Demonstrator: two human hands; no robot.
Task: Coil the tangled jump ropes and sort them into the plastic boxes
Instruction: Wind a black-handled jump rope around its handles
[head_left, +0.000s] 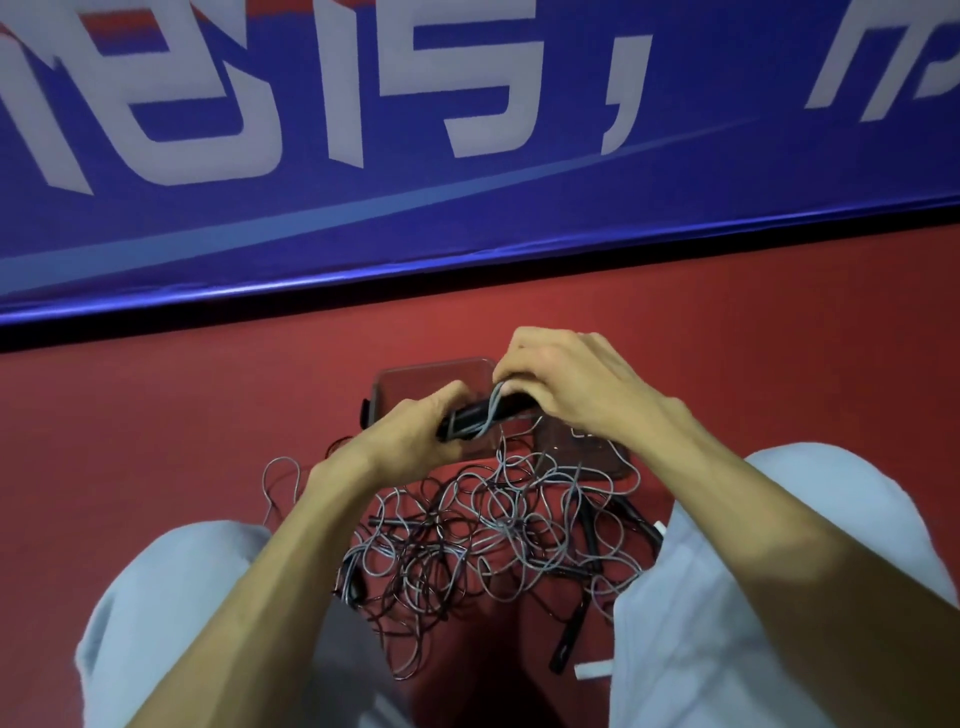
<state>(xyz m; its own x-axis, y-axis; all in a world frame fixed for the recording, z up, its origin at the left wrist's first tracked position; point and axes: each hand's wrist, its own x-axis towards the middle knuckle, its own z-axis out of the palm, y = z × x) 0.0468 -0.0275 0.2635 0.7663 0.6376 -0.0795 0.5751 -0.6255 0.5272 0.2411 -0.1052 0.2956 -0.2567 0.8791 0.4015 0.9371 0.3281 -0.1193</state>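
Between the hands, black handles (475, 415) wound with grey cord are gripped by left hand (410, 441) and right hand (576, 395); tangled jump ropes (483, 535) lie below the wrists, a plastic box (415, 375) just beyond.

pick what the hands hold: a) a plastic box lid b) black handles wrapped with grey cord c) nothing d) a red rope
b: the left hand and right hand both grip the black handles, grey cord looped round them, above the tangled ropes.
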